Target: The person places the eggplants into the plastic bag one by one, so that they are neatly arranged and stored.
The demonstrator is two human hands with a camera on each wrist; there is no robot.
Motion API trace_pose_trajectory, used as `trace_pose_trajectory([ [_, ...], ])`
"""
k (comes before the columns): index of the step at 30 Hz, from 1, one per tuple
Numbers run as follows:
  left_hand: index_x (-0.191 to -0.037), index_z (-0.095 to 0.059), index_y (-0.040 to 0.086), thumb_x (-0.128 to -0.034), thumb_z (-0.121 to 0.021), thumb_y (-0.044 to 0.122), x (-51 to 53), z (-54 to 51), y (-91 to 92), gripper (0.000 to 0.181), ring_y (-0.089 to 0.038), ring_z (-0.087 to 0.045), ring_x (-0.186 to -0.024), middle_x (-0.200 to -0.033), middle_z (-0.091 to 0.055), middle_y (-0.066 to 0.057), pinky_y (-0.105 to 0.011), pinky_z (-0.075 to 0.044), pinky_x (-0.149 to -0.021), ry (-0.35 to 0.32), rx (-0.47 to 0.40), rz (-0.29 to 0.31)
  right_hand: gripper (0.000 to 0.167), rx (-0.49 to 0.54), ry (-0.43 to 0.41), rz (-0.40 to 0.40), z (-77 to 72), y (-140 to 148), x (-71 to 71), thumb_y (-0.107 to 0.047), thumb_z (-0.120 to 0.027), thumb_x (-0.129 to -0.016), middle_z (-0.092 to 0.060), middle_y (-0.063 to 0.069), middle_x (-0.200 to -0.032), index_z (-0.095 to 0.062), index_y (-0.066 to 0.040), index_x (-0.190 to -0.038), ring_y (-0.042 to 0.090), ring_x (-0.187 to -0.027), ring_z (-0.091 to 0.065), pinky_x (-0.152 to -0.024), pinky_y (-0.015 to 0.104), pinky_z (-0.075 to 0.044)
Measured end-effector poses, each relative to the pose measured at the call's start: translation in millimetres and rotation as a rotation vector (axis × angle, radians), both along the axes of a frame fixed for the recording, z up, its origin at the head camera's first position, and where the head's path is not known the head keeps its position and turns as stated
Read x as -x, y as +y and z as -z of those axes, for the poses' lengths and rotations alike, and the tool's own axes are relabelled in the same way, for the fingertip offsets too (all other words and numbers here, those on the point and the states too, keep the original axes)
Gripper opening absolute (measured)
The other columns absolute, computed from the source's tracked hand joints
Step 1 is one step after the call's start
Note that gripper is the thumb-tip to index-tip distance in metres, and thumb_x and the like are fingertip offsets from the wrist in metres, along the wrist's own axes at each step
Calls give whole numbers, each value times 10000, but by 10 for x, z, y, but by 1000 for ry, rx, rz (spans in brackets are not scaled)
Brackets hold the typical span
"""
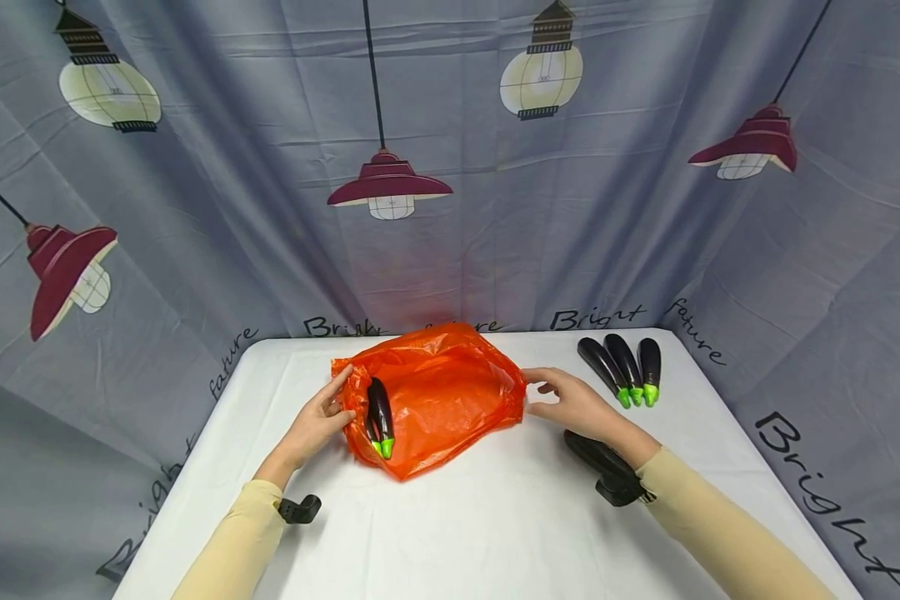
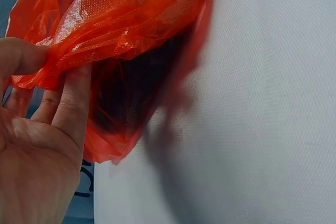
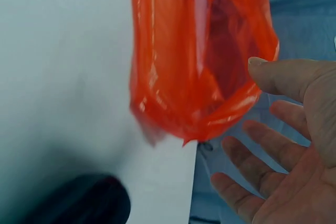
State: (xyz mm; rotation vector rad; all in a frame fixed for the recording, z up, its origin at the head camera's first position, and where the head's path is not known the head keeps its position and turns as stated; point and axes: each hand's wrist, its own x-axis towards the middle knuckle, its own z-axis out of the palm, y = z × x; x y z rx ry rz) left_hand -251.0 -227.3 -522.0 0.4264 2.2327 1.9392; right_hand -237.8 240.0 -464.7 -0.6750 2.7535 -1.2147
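An orange plastic bag (image 1: 450, 400) lies with its mouth spread wide on the white table. Two dark eggplants (image 1: 379, 412) with green stem ends rest inside it at the left. My left hand (image 1: 318, 421) pinches the bag's left rim between thumb and fingers; the left wrist view shows the gathered plastic (image 2: 105, 40) there. At the bag's right edge is my right hand (image 1: 570, 404), its fingers spread and nothing between them. In the right wrist view the thumb (image 3: 283, 74) is close to the rim; I cannot tell whether it touches.
Three eggplants (image 1: 622, 371) lie side by side at the table's back right. Another dark eggplant (image 1: 592, 452) lies below my right wrist, partly hidden by it. A grey curtain (image 1: 450, 250) printed with lamps hangs behind the white table (image 1: 435, 533).
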Motion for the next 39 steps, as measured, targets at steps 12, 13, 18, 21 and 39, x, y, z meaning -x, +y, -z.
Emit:
trace_pose_trajectory([
  [12,-1647,-246,244,-977,-604,-44,3,10,-15,812,-427,-468,-1352,-1643,-252,-223,-235,-532,-902,-4,-5,5,670,-107,-43,77,99,423,-77,-307,-766,-935,-546,203,-1448,-504,-63,-1502,420,-1231,-562,-977,592,-487],
  [13,-1646,-248,248,-978,-603,-45,5,11,-13,811,-430,-464,-1354,-1644,-251,-220,-236,-532,-902,-4,-7,7,677,-112,-53,79,99,452,-81,-307,-765,-936,-539,211,-1453,-496,-59,-1506,432,-1241,-553,-973,584,-493],
  [18,-1647,-246,245,-981,-596,-50,5,10,-6,808,-429,-443,-1370,-1648,-245,-217,-230,-524,-915,-1,-18,18,695,-140,-95,82,92,598,-94,-300,-757,-940,-525,238,-1452,-472,-42,-1519,475,-1275,-512,-960,571,-507],
  [21,-1649,-237,241,-979,-596,-48,-4,4,-8,813,-377,-476,-1355,-1649,-245,-212,-238,-527,-919,3,-12,17,699,-162,-102,84,101,687,-104,-292,-755,-940,-521,246,-1455,-466,-39,-1523,492,-1290,-497,-957,580,-501],
  [39,-1641,-265,289,-975,-595,-45,-24,-39,13,815,-312,-519,-1321,-1639,-285,-190,-253,-538,-910,-14,9,7,765,-217,-207,76,200,1096,-238,-169,-791,-885,-448,343,-1471,-423,31,-1525,562,-1261,-486,-905,580,-527],
])
